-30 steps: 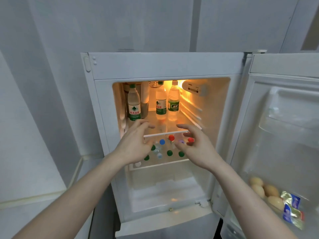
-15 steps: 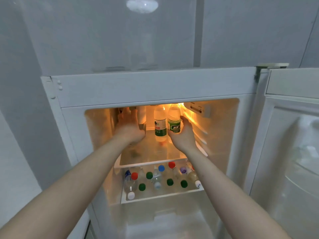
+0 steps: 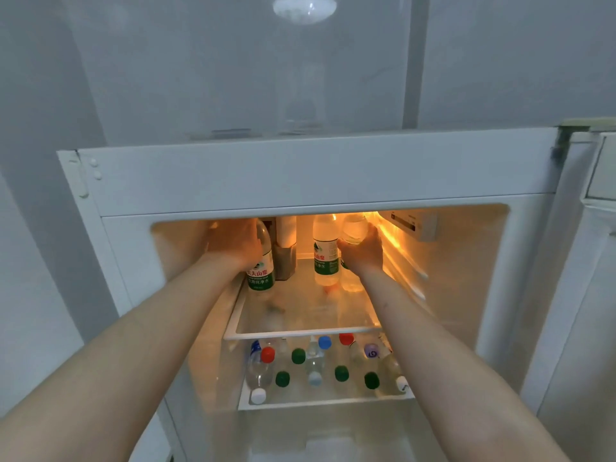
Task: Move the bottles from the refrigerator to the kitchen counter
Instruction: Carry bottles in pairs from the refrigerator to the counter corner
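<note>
Across the upper part of the view we see a glossy, pale grey wall (image 3: 200,61). At its top edge sits a round white lamp shape (image 3: 304,8); we cannot tell whether it is the fixture or its reflection. A faint streak of glare runs down the wall below it. A narrow vertical strip (image 3: 415,61), slightly darker grey, divides the wall into a wide left panel and a right panel. Lower down, in warm orange light, a tall container (image 3: 285,248) stands upright at the back of a glass shelf (image 3: 300,315). Its upper part is white and its lower part dark grey. We cannot tell what it holds.
</note>
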Demonstrator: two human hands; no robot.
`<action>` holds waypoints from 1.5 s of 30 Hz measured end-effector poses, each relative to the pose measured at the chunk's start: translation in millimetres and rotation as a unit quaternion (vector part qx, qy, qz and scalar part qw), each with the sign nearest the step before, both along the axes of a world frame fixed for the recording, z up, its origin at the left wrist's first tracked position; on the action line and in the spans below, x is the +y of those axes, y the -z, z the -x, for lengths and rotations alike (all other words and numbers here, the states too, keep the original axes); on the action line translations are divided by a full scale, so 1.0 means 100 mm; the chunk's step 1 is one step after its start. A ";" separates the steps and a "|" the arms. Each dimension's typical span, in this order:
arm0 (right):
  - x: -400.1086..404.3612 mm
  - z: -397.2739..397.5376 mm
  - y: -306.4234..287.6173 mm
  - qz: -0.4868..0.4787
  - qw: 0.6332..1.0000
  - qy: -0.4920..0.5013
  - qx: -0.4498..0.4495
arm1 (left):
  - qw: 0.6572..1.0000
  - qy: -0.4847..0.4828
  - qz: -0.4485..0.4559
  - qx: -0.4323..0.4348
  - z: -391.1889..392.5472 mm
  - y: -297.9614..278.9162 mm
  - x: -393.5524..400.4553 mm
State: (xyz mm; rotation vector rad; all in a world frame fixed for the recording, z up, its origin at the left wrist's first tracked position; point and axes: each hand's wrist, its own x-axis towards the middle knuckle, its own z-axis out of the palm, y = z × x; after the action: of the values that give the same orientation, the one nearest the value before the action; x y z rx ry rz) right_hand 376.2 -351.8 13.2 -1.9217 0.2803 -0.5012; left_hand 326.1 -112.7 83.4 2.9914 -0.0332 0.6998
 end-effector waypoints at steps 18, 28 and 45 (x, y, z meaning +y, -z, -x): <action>0.11 0.66 0.33 0.068 0.989 -0.020 -0.127 | 0.990 0.090 0.095 -0.059 0.18 0.08 -0.09; 0.34 1.21 0.54 0.073 0.989 -0.049 -0.122 | 0.982 0.157 0.077 -0.069 0.96 0.53 0.05; 0.92 2.90 0.39 -0.006 0.972 -0.201 -0.123 | 0.937 0.170 0.272 -0.140 3.23 0.75 0.77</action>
State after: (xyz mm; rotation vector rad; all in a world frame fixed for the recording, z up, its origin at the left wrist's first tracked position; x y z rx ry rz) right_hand 86.2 -260.3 -25.6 -1.8190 -0.2636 -0.4556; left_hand 3.5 -35.8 8.6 2.2653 -0.3099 0.9052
